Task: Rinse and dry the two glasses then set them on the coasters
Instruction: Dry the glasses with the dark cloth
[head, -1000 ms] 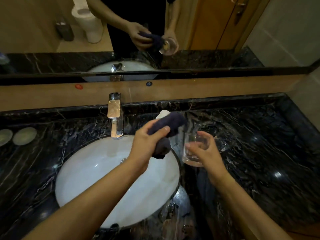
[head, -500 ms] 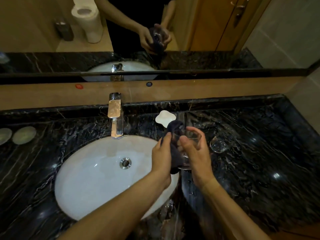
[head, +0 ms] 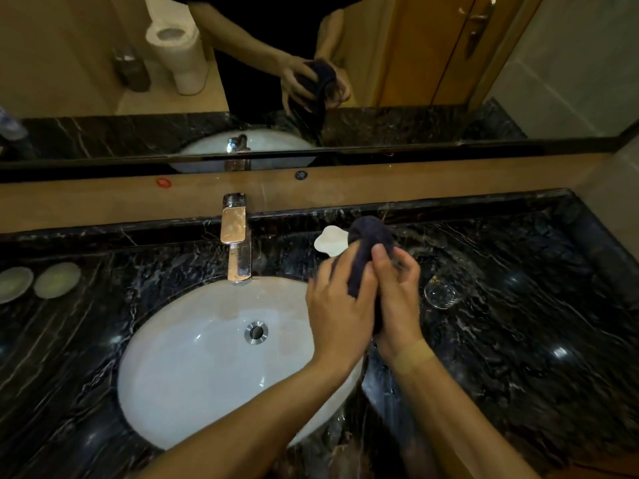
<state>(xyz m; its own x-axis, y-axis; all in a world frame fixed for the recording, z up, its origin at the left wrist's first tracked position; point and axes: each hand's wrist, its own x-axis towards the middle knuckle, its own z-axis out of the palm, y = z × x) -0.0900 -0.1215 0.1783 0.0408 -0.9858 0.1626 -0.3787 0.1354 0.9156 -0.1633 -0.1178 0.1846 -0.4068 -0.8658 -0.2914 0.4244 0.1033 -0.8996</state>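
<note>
A dark blue cloth is bunched between both hands above the right rim of the white sink. My left hand grips the cloth from the left. My right hand curls around a glass that the cloth and my fingers hide almost entirely. A second clear glass stands on the black marble counter just right of my right hand. Two round pale coasters lie side by side at the counter's far left edge.
A chrome faucet stands behind the sink, with the drain in the basin. A white flower-shaped soap dish sits behind my hands. A mirror above the ledge reflects my hands, a toilet and a wooden door.
The hands came together: the left hand brought the cloth onto the glass held in the right hand, and the cloth now wraps over the glass, hiding it.
</note>
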